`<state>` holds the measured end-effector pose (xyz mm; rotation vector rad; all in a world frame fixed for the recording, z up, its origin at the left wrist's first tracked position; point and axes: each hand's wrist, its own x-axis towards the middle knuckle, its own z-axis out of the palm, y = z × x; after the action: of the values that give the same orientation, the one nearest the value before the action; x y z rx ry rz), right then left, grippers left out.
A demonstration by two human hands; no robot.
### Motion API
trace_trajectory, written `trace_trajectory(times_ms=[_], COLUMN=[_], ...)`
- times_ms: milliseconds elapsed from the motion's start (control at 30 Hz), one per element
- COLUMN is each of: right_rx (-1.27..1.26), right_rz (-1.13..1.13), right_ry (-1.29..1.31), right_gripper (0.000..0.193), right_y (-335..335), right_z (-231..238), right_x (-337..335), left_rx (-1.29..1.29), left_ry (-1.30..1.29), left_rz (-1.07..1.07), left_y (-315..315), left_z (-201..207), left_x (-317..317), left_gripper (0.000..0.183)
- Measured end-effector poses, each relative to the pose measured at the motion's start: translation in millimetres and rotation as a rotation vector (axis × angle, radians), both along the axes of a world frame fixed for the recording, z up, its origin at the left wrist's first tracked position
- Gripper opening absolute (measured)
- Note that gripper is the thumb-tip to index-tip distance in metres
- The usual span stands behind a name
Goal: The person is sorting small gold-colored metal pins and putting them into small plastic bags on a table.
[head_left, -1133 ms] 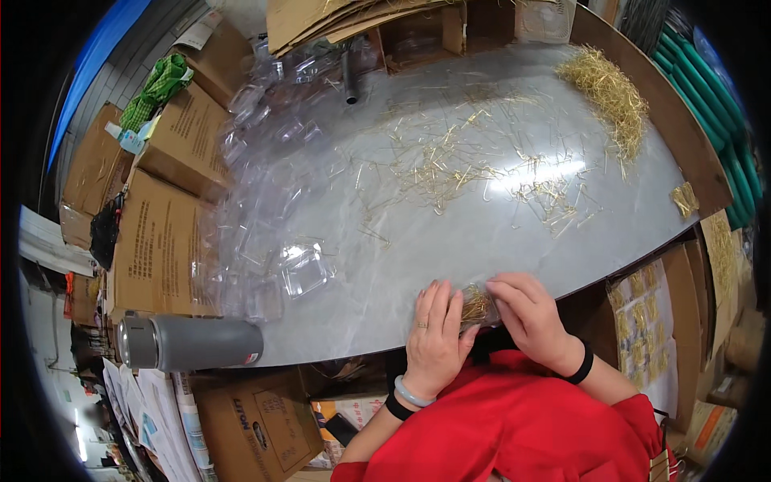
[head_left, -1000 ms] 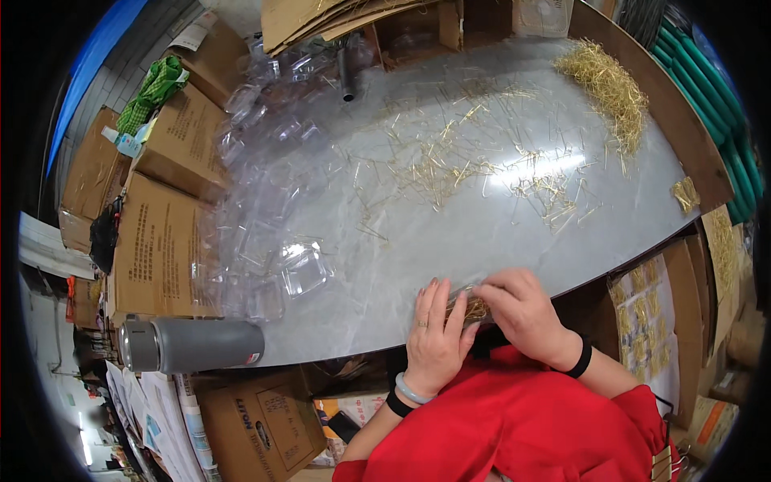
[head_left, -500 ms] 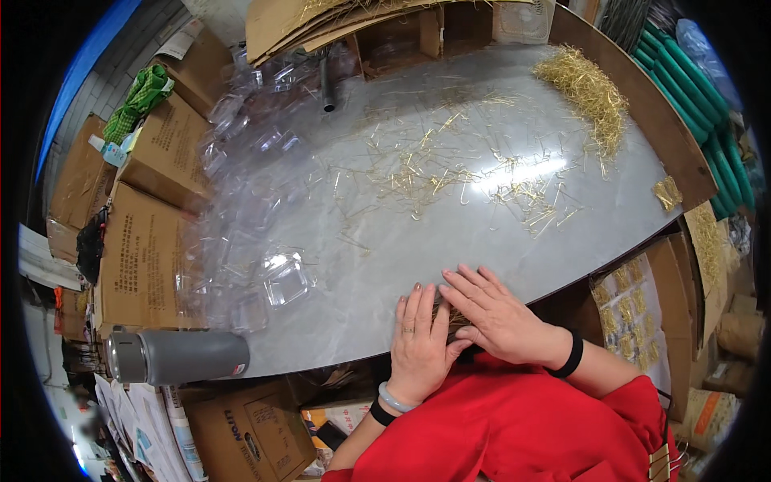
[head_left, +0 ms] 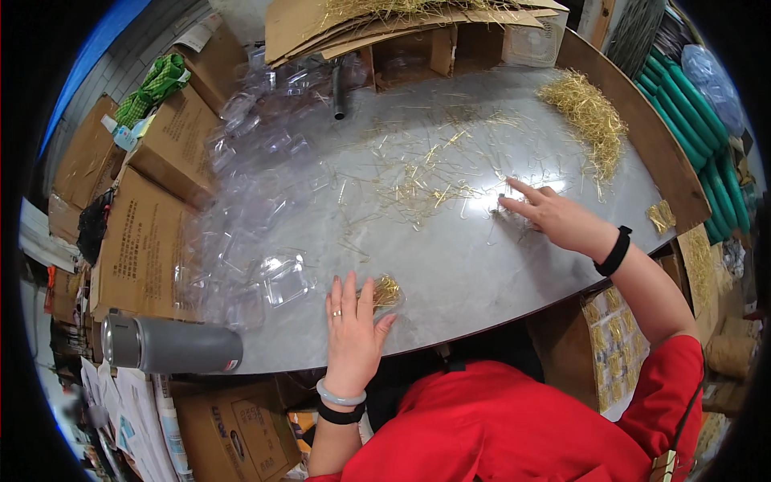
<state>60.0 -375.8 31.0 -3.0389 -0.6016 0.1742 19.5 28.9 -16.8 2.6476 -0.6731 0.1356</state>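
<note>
Near the table's front edge, my left hand [head_left: 352, 325] lies with fingers stretched out against a small clear plastic box [head_left: 397, 301]. A bunch of gold wire hooks [head_left: 386, 287] fills the box, and its left part is hidden by my fingers. Further away to the right, my right hand [head_left: 558, 217] reaches over the table with index and middle fingers extended and apart, its fingertips among loose gold wire hooks [head_left: 430, 183]. I see nothing held in it, though its lower fingers are partly hidden. On the left side of the table lie many clear plastic boxes [head_left: 285, 279].
A grey bottle [head_left: 189, 344] lies at the front left corner. At the far right is a heap of gold hooks [head_left: 585, 120] beside the wooden rim [head_left: 671, 145]. A dark tube [head_left: 338, 92] projects under the cardboard stack [head_left: 418, 32]. Cartons [head_left: 144, 249] line the left.
My hands were together at the front edge over the bunch; now they are apart. The left moved left beside the boxed hooks, while the right moved up and right to the loose hooks.
</note>
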Motion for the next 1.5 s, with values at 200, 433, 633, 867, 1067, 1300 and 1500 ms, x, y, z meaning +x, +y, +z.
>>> trace_trajectory(times_ms=[200,433,633,867,1067,1300,1500], right_rx=[0.039,0.185,0.109,0.171,0.319,0.6,0.603], right_rz=[-0.016,-0.089,-0.282,-0.209,-0.367,-0.264,-0.297], right_ry=[-0.157,-0.162,-0.097,-0.122,-0.313,-0.308,-0.321], right_gripper=[0.038,0.052,0.071,0.065,0.057,0.05,0.04], right_y=[9,42,41,44,99,151,121], right_z=[-18,-26,-43,-43,-63,-53,-36], right_x=[17,-37,-69,-90,-101,-97,-107], left_rx=[-0.18,-0.356,-0.271,-0.224,-0.179,-0.099,-0.146], left_ry=[-0.231,-0.097,-0.095,-0.089,-0.11,-0.082,-0.041], left_rz=[0.037,-0.298,-0.366,-0.332,-0.334,-0.265,-0.217], left_y=[-13,-52,-73,-74,-75,-80,-80], left_z=[8,-6,-15,-17,-21,-16,-19], left_x=[-21,-33,-19,-20,-22,-23,-21], left_gripper=[0.053,0.035,0.042,0.049,0.056,0.073,0.086])
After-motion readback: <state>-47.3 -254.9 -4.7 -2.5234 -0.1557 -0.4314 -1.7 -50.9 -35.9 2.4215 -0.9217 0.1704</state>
